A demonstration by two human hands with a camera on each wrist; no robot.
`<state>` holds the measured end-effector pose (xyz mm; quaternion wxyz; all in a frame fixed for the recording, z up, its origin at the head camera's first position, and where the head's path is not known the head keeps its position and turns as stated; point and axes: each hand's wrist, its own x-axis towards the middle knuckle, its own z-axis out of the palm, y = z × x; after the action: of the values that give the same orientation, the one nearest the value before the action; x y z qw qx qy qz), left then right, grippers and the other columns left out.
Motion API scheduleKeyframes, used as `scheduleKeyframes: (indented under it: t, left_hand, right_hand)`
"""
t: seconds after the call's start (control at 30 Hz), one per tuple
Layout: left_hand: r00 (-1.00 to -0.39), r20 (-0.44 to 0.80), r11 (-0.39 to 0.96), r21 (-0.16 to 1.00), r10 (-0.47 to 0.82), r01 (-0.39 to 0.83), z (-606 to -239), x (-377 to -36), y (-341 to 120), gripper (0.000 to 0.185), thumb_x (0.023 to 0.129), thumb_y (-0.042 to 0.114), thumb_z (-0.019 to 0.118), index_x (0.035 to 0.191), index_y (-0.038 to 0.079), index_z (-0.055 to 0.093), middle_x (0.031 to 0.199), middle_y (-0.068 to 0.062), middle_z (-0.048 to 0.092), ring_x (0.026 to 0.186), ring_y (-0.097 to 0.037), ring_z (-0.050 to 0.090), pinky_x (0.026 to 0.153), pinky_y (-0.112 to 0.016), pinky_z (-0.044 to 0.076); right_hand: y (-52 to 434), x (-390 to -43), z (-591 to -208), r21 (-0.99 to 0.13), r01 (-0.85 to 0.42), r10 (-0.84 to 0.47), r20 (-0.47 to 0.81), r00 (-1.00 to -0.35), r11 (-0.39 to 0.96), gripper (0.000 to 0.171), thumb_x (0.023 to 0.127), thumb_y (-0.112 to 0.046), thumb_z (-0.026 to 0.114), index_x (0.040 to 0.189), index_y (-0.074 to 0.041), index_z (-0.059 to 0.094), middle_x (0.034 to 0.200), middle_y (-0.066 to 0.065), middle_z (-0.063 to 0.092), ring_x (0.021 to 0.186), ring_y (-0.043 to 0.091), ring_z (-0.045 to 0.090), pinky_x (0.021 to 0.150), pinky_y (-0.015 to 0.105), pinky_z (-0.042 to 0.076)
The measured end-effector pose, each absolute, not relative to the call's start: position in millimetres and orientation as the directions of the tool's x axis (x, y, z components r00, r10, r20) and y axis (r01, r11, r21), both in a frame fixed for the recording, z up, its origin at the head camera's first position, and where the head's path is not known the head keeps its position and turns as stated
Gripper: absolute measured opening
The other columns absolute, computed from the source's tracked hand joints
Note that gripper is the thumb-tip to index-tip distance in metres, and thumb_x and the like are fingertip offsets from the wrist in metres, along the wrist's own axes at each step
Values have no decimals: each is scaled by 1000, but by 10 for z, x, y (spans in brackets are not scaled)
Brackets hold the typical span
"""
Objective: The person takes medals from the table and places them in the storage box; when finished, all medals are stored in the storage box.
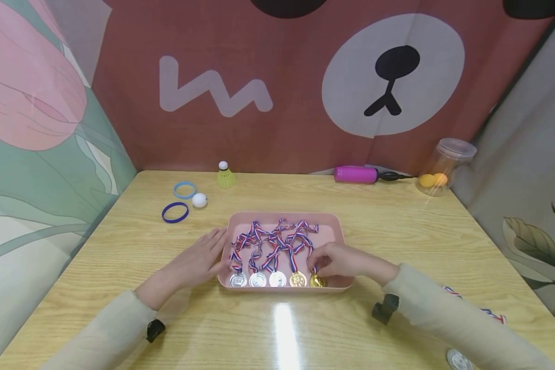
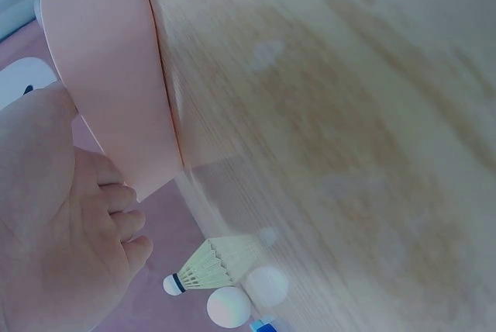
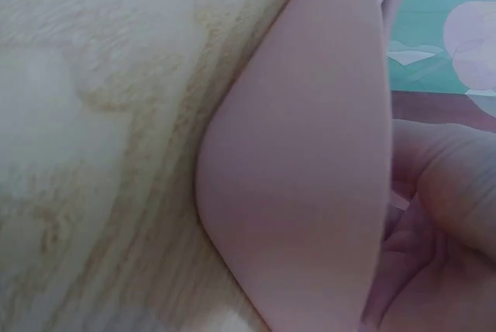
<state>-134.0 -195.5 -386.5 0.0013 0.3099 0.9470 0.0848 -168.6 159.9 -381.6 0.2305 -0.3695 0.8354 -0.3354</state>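
A pink tray (image 1: 328,234) holds a row of medals along its near side, with striped ribbons (image 1: 282,241) bunched behind them. From the left come three silver medals (image 1: 258,279), then a gold medal (image 1: 298,279) and a second gold medal (image 1: 317,281) at the right end. My right hand (image 1: 342,260) reaches over the tray's right side and pinches the ribbon just above that last gold medal; in the right wrist view the tray wall (image 3: 302,161) hides its fingertips. Fingers extended, my left hand (image 1: 196,262) rests at the tray's left rim.
Another silver medal (image 1: 459,359) and ribbon (image 1: 494,314) lie partly behind my right forearm. Toward the back left are two blue wristbands (image 1: 175,221), a white ball (image 1: 199,200) and a yellow shuttlecock (image 1: 225,177). A magenta pump (image 1: 356,174) and clear jar (image 1: 446,164) with orange balls stand back right.
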Motion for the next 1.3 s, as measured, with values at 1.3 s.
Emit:
scheduleKeyframes:
  t: [1.3]
  left_hand:
    - [-810,45,796,164,584,583,-3878,-1354,-1953,66,96,36,45,140,-9,26,145,-25,23,132,-40,20,107,-49,21]
  right_hand:
    - [3669,-1207,-3526,-659,-241,-463,-184,-867,713,15,89,-10,61,93,3,54,71,1,51,55,8,48,46,27,46]
